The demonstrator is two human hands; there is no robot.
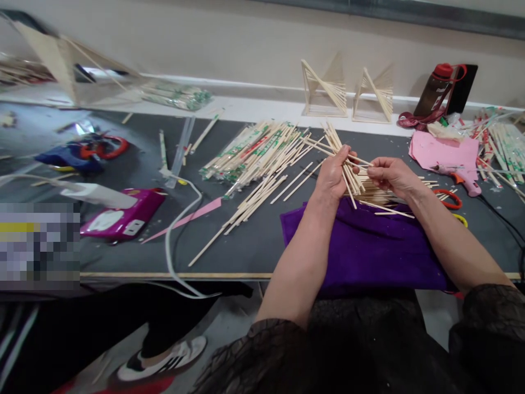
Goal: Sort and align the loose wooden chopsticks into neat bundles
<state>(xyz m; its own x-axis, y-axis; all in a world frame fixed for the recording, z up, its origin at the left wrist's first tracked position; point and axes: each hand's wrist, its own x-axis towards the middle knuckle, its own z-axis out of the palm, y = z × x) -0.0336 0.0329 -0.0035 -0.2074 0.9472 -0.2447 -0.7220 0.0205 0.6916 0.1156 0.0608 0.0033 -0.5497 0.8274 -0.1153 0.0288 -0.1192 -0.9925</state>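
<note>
Fingers of your left hand [333,174] curl round loose sticks [351,180], likely to keep them bunched; your right hand [391,174] pinches one by its tip | purple cloth [369,246] lies under your arms | wrapped sticks [248,149] sit to your left, perhaps for easy reach | stick frames [335,94] stand by the wall, maybe out of the way

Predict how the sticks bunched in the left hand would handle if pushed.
The sticks look stiff, since they run straight beyond the left hand. Being thin, they are probably light and could snap. With no tie visible and ends fanning several ways, the bunch may splay apart.
</note>
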